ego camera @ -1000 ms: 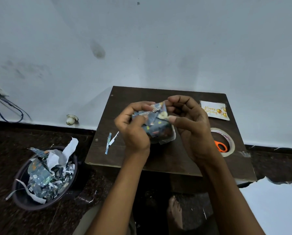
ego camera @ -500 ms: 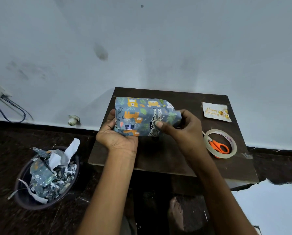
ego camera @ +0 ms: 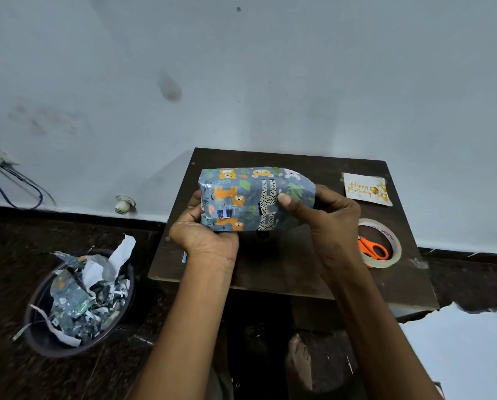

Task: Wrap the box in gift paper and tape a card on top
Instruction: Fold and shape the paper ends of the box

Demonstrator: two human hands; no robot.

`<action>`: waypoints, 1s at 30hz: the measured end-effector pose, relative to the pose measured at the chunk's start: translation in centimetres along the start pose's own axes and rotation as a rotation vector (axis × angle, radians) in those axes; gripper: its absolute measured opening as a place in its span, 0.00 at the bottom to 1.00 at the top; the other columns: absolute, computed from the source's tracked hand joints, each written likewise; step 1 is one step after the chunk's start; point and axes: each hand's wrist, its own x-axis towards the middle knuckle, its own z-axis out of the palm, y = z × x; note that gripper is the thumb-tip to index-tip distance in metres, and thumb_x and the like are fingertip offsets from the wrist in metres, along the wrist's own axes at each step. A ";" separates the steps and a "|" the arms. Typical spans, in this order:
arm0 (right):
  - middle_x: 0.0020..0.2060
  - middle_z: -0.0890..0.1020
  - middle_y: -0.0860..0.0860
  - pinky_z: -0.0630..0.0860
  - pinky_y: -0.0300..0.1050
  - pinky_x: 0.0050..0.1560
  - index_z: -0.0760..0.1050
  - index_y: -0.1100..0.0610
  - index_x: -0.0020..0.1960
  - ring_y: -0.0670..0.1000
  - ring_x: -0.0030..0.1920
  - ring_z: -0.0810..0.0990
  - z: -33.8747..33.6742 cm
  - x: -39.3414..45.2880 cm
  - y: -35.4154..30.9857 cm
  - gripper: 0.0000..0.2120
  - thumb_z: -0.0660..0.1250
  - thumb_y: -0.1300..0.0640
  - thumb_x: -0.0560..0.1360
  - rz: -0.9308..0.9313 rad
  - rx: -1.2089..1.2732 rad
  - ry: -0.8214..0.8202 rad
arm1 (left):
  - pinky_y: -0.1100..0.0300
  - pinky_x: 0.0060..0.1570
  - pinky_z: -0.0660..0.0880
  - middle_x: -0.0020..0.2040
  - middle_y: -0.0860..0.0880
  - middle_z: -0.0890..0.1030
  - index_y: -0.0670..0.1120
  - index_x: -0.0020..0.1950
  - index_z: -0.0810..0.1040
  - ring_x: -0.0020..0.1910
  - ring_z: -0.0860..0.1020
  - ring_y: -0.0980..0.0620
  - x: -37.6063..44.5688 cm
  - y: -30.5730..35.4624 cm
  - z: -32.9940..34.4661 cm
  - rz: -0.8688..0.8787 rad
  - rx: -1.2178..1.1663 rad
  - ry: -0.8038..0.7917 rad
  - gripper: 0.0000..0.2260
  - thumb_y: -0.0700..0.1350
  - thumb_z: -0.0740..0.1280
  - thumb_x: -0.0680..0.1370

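A: Where's the box [ego camera: 253,199]?
B: Wrapped, held over the table [ego camera: 284,272]. Left hand [ego camera: 205,235] cups its left end, fingers curled round. Right hand [ego camera: 325,219] grips the right end, thumb pressed on the front.
A: Card [ego camera: 367,189]?
B: Flat at far right of table, w/ tape [ego camera: 381,243] & scissors [ego camera: 372,249] nearer.

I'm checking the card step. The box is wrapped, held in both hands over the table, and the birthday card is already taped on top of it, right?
Not quite. The head view shows the birthday card lying on the table, apart from the wrapped box held by the left hand and right hand.
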 end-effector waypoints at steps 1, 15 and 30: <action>0.45 0.87 0.57 0.81 0.40 0.42 0.85 0.63 0.48 0.50 0.44 0.87 -0.1 0.1 0.1 0.10 0.78 0.68 0.67 -0.035 -0.034 0.008 | 0.39 0.56 0.79 0.58 0.39 0.82 0.44 0.60 0.77 0.53 0.82 0.37 0.1 -0.1 0.0 0.002 -0.002 0.004 0.17 0.41 0.55 0.76; 0.34 0.87 0.51 0.79 0.38 0.34 0.84 0.59 0.39 0.46 0.34 0.85 0.7 -0.3 0.4 0.08 0.82 0.66 0.65 0.024 -0.089 0.211 | 0.40 0.61 0.73 0.46 0.43 0.83 0.46 0.44 0.79 0.47 0.81 0.41 -0.4 -0.9 0.1 0.061 0.000 -0.103 0.10 0.38 0.59 0.74; 0.34 0.87 0.50 0.79 0.36 0.33 0.83 0.61 0.39 0.46 0.35 0.86 0.6 -0.2 0.9 0.07 0.81 0.66 0.67 0.086 -0.076 0.264 | 0.51 0.49 0.77 0.42 0.47 0.83 0.44 0.44 0.78 0.41 0.82 0.46 -1.3 -1.0 0.8 0.171 0.010 -0.129 0.10 0.41 0.65 0.64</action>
